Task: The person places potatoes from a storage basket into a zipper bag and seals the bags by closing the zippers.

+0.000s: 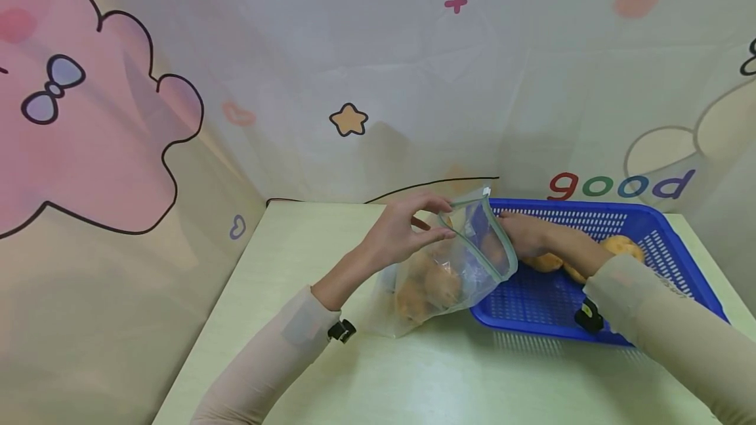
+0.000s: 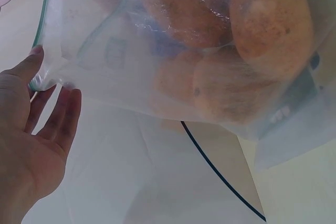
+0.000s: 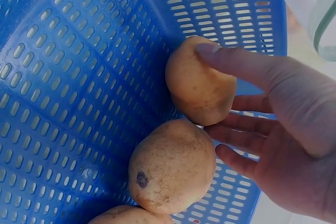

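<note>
A clear zip bag (image 1: pixel 478 287) with a green seal strip leans against the blue basket's left side, its mouth held apart toward the basket. Several potatoes (image 2: pixel 270 24) lie inside it. My left hand (image 1: pixel 401 231) pinches the bag's rim between thumb and fingertips. Inside the basket, my right hand (image 3: pixel 294 124) grips a potato (image 3: pixel 202 85), thumb on top and fingers around its far side. That potato touches a second potato (image 3: pixel 173 166) with a dark spot. In the head view, the bag's mouth partly hides the right hand (image 1: pixel 522 235).
The blue perforated basket (image 1: pixel 549 333) stands on the right of the pale table (image 1: pixel 413 379). More potatoes (image 1: pixel 623 246) lie in it, partly behind the right forearm. A printed cloth (image 1: pixel 413 84) hangs behind the table.
</note>
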### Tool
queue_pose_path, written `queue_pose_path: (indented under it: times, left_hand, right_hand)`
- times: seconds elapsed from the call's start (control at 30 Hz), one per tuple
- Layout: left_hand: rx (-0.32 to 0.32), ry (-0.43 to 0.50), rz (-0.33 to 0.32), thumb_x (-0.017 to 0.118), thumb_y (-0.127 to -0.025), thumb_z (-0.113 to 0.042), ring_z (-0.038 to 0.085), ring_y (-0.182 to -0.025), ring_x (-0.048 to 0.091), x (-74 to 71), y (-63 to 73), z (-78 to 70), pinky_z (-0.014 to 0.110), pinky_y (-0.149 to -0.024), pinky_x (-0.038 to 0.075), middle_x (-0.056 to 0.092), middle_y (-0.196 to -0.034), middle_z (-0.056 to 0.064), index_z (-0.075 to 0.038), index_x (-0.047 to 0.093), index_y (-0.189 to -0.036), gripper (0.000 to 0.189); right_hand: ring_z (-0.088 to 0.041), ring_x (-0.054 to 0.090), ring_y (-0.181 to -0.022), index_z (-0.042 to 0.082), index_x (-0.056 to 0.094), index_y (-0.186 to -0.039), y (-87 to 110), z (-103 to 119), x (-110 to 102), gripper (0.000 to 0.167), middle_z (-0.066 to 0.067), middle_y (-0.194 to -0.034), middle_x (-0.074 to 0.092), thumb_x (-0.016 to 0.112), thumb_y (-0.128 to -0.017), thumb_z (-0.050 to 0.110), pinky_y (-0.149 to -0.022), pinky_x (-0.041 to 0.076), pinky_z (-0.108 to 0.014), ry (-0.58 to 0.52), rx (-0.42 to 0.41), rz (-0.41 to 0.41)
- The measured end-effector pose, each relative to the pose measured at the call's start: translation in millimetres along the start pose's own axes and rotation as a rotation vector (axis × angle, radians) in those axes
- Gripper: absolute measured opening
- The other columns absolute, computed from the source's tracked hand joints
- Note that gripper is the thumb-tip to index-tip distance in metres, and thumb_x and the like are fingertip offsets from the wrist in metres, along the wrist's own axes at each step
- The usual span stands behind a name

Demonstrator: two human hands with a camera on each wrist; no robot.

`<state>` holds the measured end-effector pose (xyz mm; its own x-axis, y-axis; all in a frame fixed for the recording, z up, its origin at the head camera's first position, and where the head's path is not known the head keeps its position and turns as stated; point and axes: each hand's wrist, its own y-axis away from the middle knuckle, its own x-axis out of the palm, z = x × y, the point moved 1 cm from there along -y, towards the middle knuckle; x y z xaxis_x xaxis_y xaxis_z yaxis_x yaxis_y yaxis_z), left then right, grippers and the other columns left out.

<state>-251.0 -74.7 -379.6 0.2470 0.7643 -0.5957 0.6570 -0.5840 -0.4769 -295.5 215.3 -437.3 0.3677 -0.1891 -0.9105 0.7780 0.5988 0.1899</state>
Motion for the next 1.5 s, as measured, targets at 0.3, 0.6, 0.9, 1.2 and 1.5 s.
queue_pose_path:
  times: [0.3, 0.6, 0.9, 1.2, 1.5]
  left_hand:
    - [-0.005, -0.003, 0.001, 0.086, -0.092, -0.019, 0.013, -0.112, 0.069, 0.8, -2.0, 0.5, 0.020, -0.078, 0.062, 0.073, -0.124, 0.005, -0.009, 0.073, -0.122, 0.034]
    - [-0.020, -0.018, -0.028, 0.086, -0.092, -0.019, 0.017, -0.113, 0.068, 2.3, -1.1, 3.5, 0.019, -0.080, 0.061, 0.073, -0.125, 0.004, -0.005, 0.072, -0.125, 0.039]
    - [-0.038, -0.010, -0.036, 0.087, -0.092, -0.019, 0.018, -0.112, 0.069, 9.2, 3.7, 6.3, 0.027, -0.085, 0.063, 0.074, -0.123, 0.004, -0.007, 0.072, -0.125, 0.038]
    - [-0.026, 0.011, -0.043, 0.086, -0.092, -0.020, 0.019, -0.111, 0.070, 10.0, -0.2, 5.0, 0.023, -0.085, 0.062, 0.073, -0.123, 0.005, -0.004, 0.072, -0.124, 0.038]
    - [-0.039, 0.034, -0.043, 0.086, -0.092, -0.021, 0.016, -0.111, 0.070, 10.1, -2.2, 3.0, 0.021, -0.086, 0.061, 0.072, -0.125, 0.003, -0.006, 0.072, -0.124, 0.038]
  right_hand:
    - [-0.021, 0.057, -0.086, 0.001, 0.067, -0.116, 14.0, 1, -23, 0.045, -0.007, -0.102, 0.060, 0.088, -0.083, 0.025, -0.074, 0.055, -0.042, -0.001, -0.062, -0.112]
    - [-0.040, 0.060, -0.117, -0.003, 0.059, -0.137, 50.1, 11, -74, 0.077, -0.020, -0.129, 0.058, 0.093, -0.084, 0.040, -0.089, 0.058, -0.055, 0.026, 0.004, -0.332]
    - [-0.031, 0.061, -0.114, 0.000, 0.060, -0.139, 80.1, 51, -65, 0.073, -0.014, -0.131, 0.061, 0.096, -0.081, 0.027, -0.088, 0.060, -0.052, -0.055, -0.151, -0.565]
    - [-0.032, 0.063, -0.120, 0.005, 0.057, -0.145, 75.2, 80, -31, 0.076, -0.010, -0.137, 0.058, 0.093, -0.084, 0.033, -0.098, 0.057, -0.059, -0.093, -0.178, -0.566]
    - [-0.032, 0.063, -0.118, 0.001, 0.055, -0.146, 68.0, 77, -17, 0.072, -0.014, -0.139, 0.056, 0.091, -0.085, 0.014, -0.093, 0.060, -0.056, -0.145, -0.219, -0.559]
